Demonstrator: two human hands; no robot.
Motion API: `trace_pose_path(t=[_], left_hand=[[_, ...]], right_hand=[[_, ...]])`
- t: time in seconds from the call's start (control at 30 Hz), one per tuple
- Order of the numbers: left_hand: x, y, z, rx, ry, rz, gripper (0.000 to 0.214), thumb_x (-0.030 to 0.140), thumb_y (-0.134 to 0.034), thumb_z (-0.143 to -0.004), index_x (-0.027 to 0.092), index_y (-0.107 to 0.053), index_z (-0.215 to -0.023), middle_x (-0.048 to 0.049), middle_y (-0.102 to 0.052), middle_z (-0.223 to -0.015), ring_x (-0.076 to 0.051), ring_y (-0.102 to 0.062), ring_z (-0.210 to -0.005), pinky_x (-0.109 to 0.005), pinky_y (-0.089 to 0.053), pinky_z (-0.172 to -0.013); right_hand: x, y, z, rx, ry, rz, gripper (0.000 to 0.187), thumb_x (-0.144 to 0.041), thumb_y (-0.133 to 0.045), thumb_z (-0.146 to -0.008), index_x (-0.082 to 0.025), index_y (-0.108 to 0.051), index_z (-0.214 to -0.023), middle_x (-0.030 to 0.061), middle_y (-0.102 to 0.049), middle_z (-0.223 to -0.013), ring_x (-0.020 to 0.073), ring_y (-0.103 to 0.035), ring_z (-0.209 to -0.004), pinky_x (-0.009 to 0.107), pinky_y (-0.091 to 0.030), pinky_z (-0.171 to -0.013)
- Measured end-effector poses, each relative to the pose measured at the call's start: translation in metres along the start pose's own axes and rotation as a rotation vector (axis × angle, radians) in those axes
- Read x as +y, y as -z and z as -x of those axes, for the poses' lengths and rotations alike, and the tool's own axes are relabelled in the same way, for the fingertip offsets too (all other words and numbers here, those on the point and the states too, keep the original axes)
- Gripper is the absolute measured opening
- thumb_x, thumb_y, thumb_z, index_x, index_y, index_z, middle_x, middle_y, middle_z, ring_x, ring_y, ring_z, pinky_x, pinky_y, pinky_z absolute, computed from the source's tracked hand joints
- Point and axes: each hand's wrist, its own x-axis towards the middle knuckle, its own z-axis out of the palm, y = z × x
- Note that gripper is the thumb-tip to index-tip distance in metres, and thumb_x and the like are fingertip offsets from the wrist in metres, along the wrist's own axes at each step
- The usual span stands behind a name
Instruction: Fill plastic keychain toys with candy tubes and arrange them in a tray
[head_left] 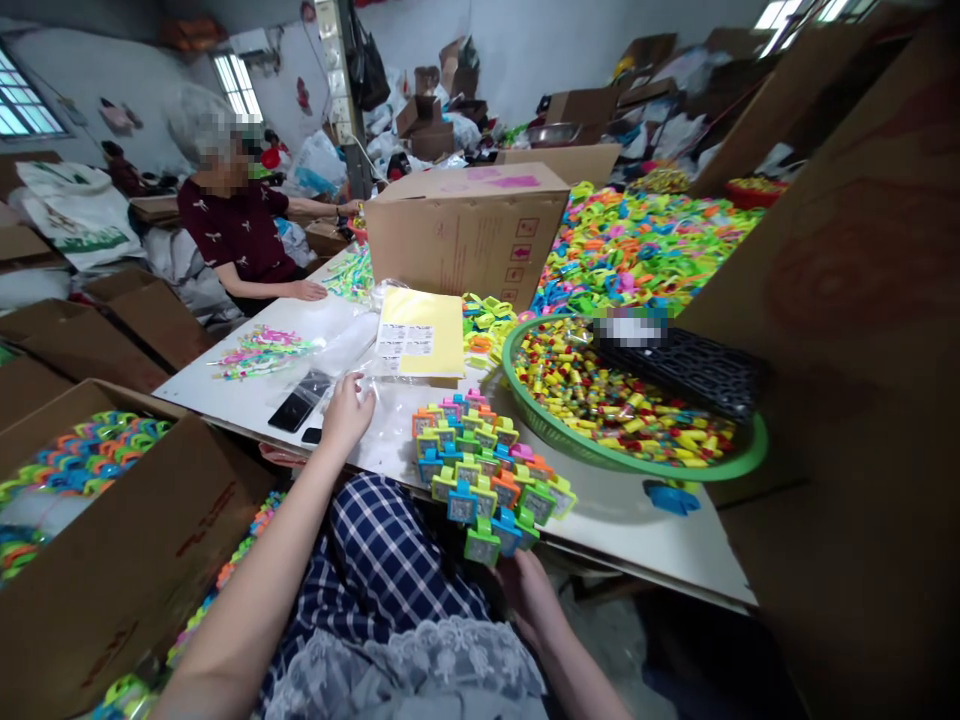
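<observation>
My left hand (349, 412) reaches over the white table (622, 510), its fingers apart and slightly bent beside a clear plastic bag (386, 400). A yellow sheet with white labels (424, 335) lies just beyond it. Left of that hand is a black phone (298, 402). At the front edge, my right hand (527, 592) grips a block of colourful plastic toy watches (480, 465) from below, with most fingers hidden. The watches are stacked in tight rows of green, blue, orange, yellow and pink.
A green basket (555, 440) of small yellow and red pieces holds a black tray (682, 370). Behind stand a cardboard box (457, 240) and a heap of coloured watches (637, 250). A co-worker (240, 230) sits at far left. An open carton (142, 560) stands at my left.
</observation>
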Motion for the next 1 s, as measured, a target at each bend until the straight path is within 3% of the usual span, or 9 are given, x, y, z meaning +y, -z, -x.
trace_pose_path(t=[0.17, 0.37, 0.57, 0.8, 1.0], left_hand=[[-0.009, -0.018, -0.011, 0.073, -0.044, -0.042, 0.032, 0.026, -0.046, -0.086, 0.015, -0.05, -0.116, -0.0164, -0.056, -0.111, -0.029, -0.055, -0.105, -0.042, -0.043, -0.091], [-0.01, -0.013, -0.016, 0.134, -0.197, -0.146, 0.028, 0.014, -0.045, -0.083, 0.019, -0.055, -0.109, -0.0138, -0.054, -0.113, -0.03, -0.048, -0.111, -0.041, -0.036, -0.095], [-0.018, -0.013, -0.021, 0.043, -0.408, -0.328, 0.02, 0.022, -0.046, -0.088, 0.022, -0.061, -0.102, -0.0115, -0.058, -0.106, -0.028, -0.052, -0.102, -0.038, -0.035, -0.087], [-0.026, -0.02, -0.024, 0.008, -0.392, -0.312, 0.021, 0.03, -0.041, -0.093, 0.02, -0.059, -0.089, -0.0099, -0.063, -0.093, -0.025, -0.057, -0.093, -0.038, -0.032, -0.088], [-0.028, -0.022, -0.028, 0.059, -0.281, -0.232, 0.019, 0.025, -0.036, -0.093, 0.018, -0.054, -0.091, -0.0116, -0.062, -0.089, -0.028, -0.056, -0.092, -0.039, -0.036, -0.083]], right_hand=[[-0.004, -0.004, 0.006, -0.013, 0.019, 0.014, 0.029, -0.031, -0.079, -0.055, -0.019, -0.065, -0.078, 0.0008, -0.07, -0.074, 0.0192, -0.065, -0.067, 0.029, -0.052, -0.059], [-0.007, -0.008, -0.002, -0.061, 0.027, 0.022, 0.036, -0.022, -0.077, -0.056, -0.021, -0.059, -0.086, 0.0004, -0.07, -0.08, 0.0193, -0.067, -0.07, 0.029, -0.052, -0.058], [-0.02, -0.007, -0.016, -0.018, 0.053, 0.054, 0.041, -0.022, -0.078, -0.049, -0.021, -0.053, -0.081, -0.0013, -0.069, -0.07, 0.018, -0.065, -0.06, 0.029, -0.051, -0.055], [-0.035, -0.011, -0.025, -0.075, 0.136, 0.073, 0.05, -0.029, -0.082, -0.051, -0.022, -0.058, -0.095, 0.0002, -0.07, -0.072, 0.0165, -0.062, -0.056, 0.023, -0.042, -0.046], [-0.061, -0.024, -0.033, -0.203, 0.053, 0.195, 0.044, -0.035, -0.083, -0.052, -0.021, -0.063, -0.088, 0.0043, -0.072, -0.078, 0.0239, -0.068, -0.071, 0.031, -0.05, -0.06]])
